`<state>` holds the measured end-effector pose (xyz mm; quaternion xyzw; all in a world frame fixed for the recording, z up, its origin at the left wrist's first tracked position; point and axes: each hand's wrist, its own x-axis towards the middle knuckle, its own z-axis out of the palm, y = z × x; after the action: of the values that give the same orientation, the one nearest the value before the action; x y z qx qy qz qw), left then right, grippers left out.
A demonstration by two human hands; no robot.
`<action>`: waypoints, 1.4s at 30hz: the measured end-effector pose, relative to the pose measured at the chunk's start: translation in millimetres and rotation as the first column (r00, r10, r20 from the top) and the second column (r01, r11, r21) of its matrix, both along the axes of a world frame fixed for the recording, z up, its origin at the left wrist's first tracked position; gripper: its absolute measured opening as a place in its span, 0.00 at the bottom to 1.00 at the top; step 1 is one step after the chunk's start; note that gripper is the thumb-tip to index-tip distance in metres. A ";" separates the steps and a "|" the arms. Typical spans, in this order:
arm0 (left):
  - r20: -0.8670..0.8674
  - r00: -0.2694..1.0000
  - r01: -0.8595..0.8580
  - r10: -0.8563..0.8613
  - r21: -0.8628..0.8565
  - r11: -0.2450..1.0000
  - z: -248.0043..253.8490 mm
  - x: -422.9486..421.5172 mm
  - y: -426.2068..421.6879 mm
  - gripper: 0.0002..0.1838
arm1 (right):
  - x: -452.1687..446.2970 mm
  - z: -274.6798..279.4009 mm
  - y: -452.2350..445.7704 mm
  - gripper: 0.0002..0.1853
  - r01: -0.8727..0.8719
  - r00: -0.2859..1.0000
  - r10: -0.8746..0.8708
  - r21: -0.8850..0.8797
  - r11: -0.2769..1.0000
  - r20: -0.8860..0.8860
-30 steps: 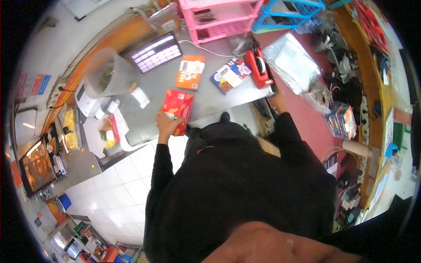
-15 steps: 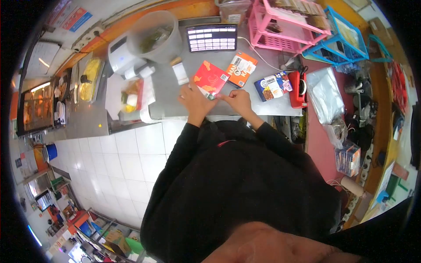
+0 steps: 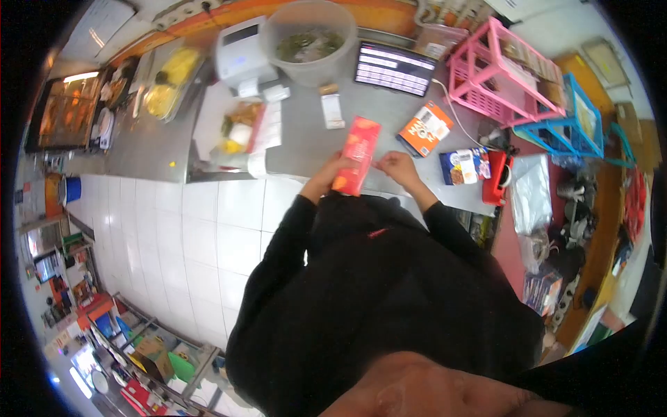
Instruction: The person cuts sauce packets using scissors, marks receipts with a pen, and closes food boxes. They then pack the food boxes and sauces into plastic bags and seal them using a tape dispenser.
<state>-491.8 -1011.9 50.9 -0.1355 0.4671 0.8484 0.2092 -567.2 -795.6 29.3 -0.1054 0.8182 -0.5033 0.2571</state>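
Note:
A red cardboard box (image 3: 359,149) with orange print is at the near edge of the metal counter, its long narrow side facing up. My left hand (image 3: 330,174) grips it from the left, fingers against its side. Just right of the box is my right hand (image 3: 401,169), its thumb and fingers pinched together; whatever they may hold is too small to make out. Farther right lie an orange box (image 3: 424,130) and a dark blue box (image 3: 465,167), both with white labels. A red tape dispenser (image 3: 495,177) stands beside the blue one.
Behind are a tablet (image 3: 394,68), a large clear tub (image 3: 310,52) with green leaves and a white printer (image 3: 243,52). An open food box (image 3: 222,128) sits at left. Pink (image 3: 497,76) and blue racks (image 3: 573,125) stand at the back right.
The red box has turned from its broad face to its narrow side and moved nearer my body, held by my left hand. My right hand has drawn away from it. The view has shifted.

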 end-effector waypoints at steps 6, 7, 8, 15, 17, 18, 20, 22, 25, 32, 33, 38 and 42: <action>-0.168 0.985 -0.170 -0.043 -0.984 -0.054 -43.4 21.1 -15.2 0.45 | 27.0 -3.5 -2.1 0.12 -0.202 0.881 0.135 0.104 0.974 0.453; -0.293 0.950 -0.287 0.110 -0.956 -0.067 -66.6 22.8 -30.4 0.45 | 30.3 -0.7 -5.0 0.12 -0.188 0.883 0.121 0.106 0.976 0.454; -0.406 0.878 -0.394 0.255 -0.914 -0.097 -94.7 20.7 -50.7 0.45 | 32.8 1.7 -7.2 0.12 -0.171 0.883 0.103 0.111 0.979 0.457; -0.290 0.396 -0.198 0.871 -0.954 -0.227 -167.4 27.0 -267.3 0.31 | 17.0 -13.1 -26.2 0.13 -0.183 0.910 0.097 0.180 0.967 0.403; -0.147 0.625 0.011 0.767 -0.980 -0.197 -165.1 24.8 -278.5 0.29 | 11.8 -12.3 -38.3 0.12 -0.185 0.924 0.114 0.165 0.969 0.366; -0.098 0.706 0.120 0.701 -0.959 -0.255 -144.7 20.2 -273.8 0.29 | 8.8 -12.0 -43.5 0.11 -0.175 0.926 0.109 0.156 0.972 0.362; -0.180 0.693 0.064 0.698 -0.949 -0.309 -132.7 18.1 -266.7 0.26 | 8.3 -9.7 -49.2 0.10 -0.141 0.935 0.088 0.132 0.981 0.343; -0.403 0.432 -0.245 0.807 -0.913 -0.325 -138.6 19.7 -264.5 0.21 | 11.7 -6.6 -52.8 0.10 -0.098 0.948 0.063 0.098 0.990 0.313; -0.331 0.642 -0.099 0.692 -0.930 -0.353 -155.8 44.5 -284.7 0.18 | 22.1 0.1 -44.8 0.11 -0.047 0.937 0.012 0.091 0.995 0.350; -0.513 0.547 -0.320 0.661 -0.858 -0.401 -124.0 139.2 -271.7 0.13 | 42.0 -5.4 -1.7 0.13 0.024 0.905 -0.077 0.130 0.991 0.418; -0.468 0.563 -0.300 0.681 -0.884 -0.359 -99.3 144.5 -258.1 0.13 | 41.9 -6.5 -1.4 0.13 0.018 0.908 -0.065 0.119 0.993 0.413; -0.420 0.718 -0.386 0.555 -0.904 -0.185 -37.4 122.3 -185.7 0.13 | 12.9 3.9 -46.9 0.20 -0.121 0.959 0.113 0.012 0.993 0.258; -0.434 0.832 -0.432 0.347 -0.898 -0.087 -53.6 63.9 -108.8 0.17 | -17.1 -10.9 -82.4 0.27 -0.222 0.973 0.227 -0.114 0.968 0.034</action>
<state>-428.0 -1120.7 -2.7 -0.3415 0.8582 0.3205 -0.2101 -584.3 -878.0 18.4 -0.1994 0.7659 -0.5174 0.3255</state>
